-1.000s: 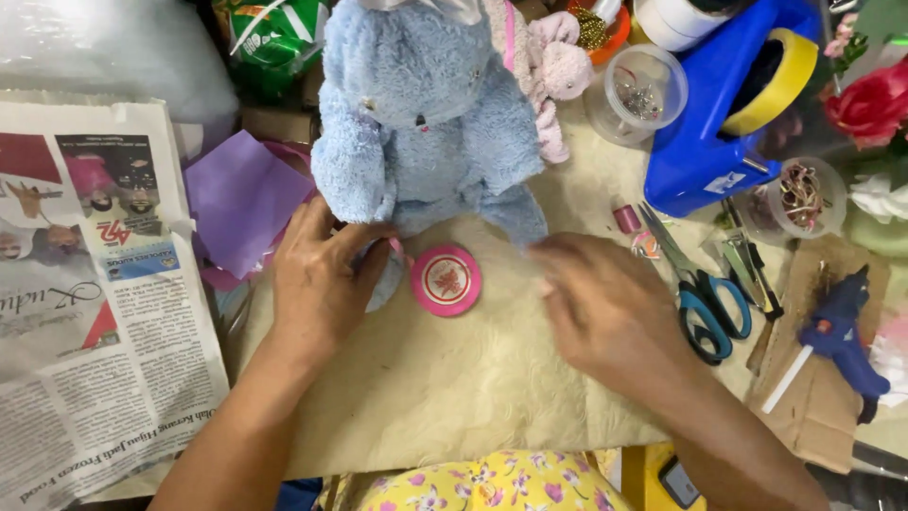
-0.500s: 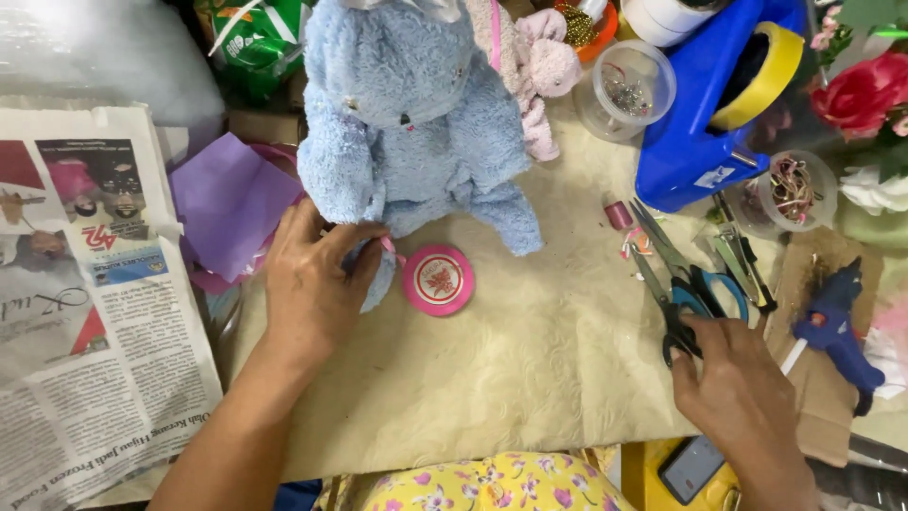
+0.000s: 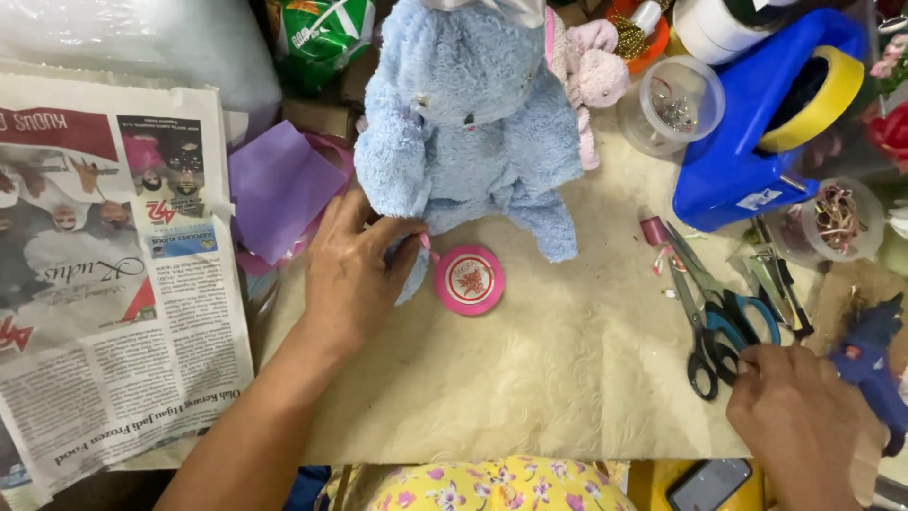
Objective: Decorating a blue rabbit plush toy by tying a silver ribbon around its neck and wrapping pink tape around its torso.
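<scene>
We are cataloguing one blue plush bear [image 3: 473, 123], sitting upright just beyond our left hand [image 3: 355, 274], whose fingers are pinching the toy's lower leg. One round pink ribbon spool [image 3: 470, 280] is lying just right of those fingertips. Our right hand [image 3: 799, 421] is curling its fingertips onto the handle loops of two pairs of scissors [image 3: 709, 322], one black-handled, one blue-handled. One blue glue gun [image 3: 870, 364] is resting just right of that hand; one blue tape dispenser [image 3: 757, 132] is standing well beyond it.
</scene>
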